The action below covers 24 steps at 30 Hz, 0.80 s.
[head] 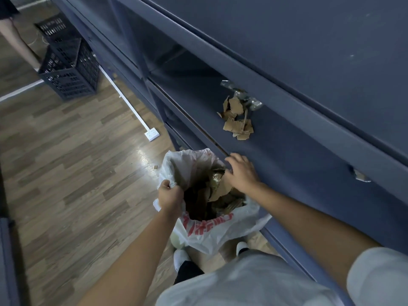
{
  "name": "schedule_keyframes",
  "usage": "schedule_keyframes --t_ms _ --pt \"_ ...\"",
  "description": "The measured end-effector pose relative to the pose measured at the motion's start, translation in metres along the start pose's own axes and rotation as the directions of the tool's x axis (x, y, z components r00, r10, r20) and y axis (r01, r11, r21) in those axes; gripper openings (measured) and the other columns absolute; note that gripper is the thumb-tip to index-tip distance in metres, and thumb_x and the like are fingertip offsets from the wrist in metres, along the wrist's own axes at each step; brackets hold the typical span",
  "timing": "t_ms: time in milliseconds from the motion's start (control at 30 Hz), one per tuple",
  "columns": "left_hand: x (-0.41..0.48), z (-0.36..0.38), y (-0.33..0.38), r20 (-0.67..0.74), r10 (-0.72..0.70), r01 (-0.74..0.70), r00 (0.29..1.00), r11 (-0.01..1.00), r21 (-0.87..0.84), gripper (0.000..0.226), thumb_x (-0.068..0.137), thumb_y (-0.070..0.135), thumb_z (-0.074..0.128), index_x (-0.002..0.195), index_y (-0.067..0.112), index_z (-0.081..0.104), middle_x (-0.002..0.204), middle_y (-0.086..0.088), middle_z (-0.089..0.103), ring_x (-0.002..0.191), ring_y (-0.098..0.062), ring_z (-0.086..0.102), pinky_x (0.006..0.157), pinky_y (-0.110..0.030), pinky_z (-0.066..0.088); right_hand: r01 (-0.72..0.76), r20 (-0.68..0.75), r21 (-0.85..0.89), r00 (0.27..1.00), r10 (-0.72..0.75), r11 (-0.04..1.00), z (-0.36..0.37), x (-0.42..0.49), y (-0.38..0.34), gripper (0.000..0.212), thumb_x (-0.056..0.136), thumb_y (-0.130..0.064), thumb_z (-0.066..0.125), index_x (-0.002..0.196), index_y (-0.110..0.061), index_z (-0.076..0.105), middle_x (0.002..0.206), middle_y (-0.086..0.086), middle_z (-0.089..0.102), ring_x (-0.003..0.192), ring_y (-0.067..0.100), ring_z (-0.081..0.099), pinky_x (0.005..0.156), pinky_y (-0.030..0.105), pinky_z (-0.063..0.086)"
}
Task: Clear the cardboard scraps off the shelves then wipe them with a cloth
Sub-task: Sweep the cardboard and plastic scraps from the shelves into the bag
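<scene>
A pile of brown cardboard scraps (237, 120) lies on the dark blue shelf (298, 151), with crumpled clear tape (241, 96) just behind it. Another small scrap (361, 177) sits further right at the upper shelf's edge. A white plastic bag (209, 230) with red print hangs below the shelf's front edge, partly filled with cardboard pieces. My left hand (170, 195) grips the bag's rim and holds it open. My right hand (241, 172) hovers over the bag mouth at the shelf edge, fingers spread, nothing visibly held.
Two dark slotted plastic crates (70, 69) stand stacked on the wood floor at far left. A white power strip (152, 134) lies beside the shelf base. One tiny scrap (155, 166) rests on the floor. Another person's leg (19, 43) is at top left.
</scene>
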<state>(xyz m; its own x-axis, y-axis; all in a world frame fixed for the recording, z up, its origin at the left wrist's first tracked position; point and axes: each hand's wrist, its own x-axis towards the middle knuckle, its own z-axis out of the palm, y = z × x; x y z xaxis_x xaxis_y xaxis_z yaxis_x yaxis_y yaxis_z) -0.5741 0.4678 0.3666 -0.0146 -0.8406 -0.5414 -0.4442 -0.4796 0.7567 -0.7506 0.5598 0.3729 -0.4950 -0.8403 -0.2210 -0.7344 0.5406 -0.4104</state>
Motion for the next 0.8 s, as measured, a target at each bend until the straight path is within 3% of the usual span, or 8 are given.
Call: schedule_keyframes --t_ms 167,367,567,800 --pt "0.021 -0.015 0.013 0.085 0.036 -0.034 0.996 0.999 -0.026 0.037 0.077 -0.009 0.041 0.061 0.024 0.035 0.064 -0.003 0.039 0.06 -0.019 0.038 0.06 -0.031 0.033 -0.129 -0.021 -0.089 0.992 0.127 0.988 -0.01 0.022 -0.024 0.048 0.092 -0.03 0.047 0.136 -0.013 0.04 0.145 0.009 0.034 0.129 0.031 0.034 0.107 0.038 0.028" --pt "0.048 -0.026 0.023 0.123 0.058 -0.057 0.991 0.998 -0.011 0.041 0.079 -0.009 0.042 0.06 0.026 0.033 0.066 -0.001 0.039 0.071 -0.02 0.04 0.069 -0.031 0.034 -0.203 -0.083 -0.048 0.976 0.199 0.978 -0.024 0.05 -0.037 0.049 0.09 -0.027 0.048 0.136 -0.012 0.039 0.142 0.01 0.035 0.129 0.032 0.033 0.103 0.04 0.031" --pt "0.065 -0.021 0.039 0.051 0.079 -0.077 0.996 0.997 -0.023 0.032 0.081 -0.007 0.037 0.061 0.019 0.037 0.062 -0.003 0.04 0.056 -0.015 0.039 0.049 -0.024 0.031 -0.218 -0.101 -0.057 0.972 0.211 0.974 -0.041 0.088 -0.015 0.05 0.087 -0.029 0.05 0.133 -0.012 0.039 0.145 0.013 0.031 0.128 0.036 0.033 0.102 0.041 0.032" --pt "0.069 -0.014 0.039 -0.004 0.076 -0.076 0.997 0.995 0.065 0.028 0.082 -0.006 0.035 0.063 0.015 0.036 0.06 -0.004 0.036 0.051 -0.014 0.036 0.039 -0.02 0.027 -0.217 0.021 -0.078 0.975 0.219 0.973 -0.039 0.11 0.008 0.063 0.088 -0.04 0.047 0.143 -0.021 0.025 0.157 0.009 0.0 0.141 0.035 0.009 0.113 0.043 0.018"
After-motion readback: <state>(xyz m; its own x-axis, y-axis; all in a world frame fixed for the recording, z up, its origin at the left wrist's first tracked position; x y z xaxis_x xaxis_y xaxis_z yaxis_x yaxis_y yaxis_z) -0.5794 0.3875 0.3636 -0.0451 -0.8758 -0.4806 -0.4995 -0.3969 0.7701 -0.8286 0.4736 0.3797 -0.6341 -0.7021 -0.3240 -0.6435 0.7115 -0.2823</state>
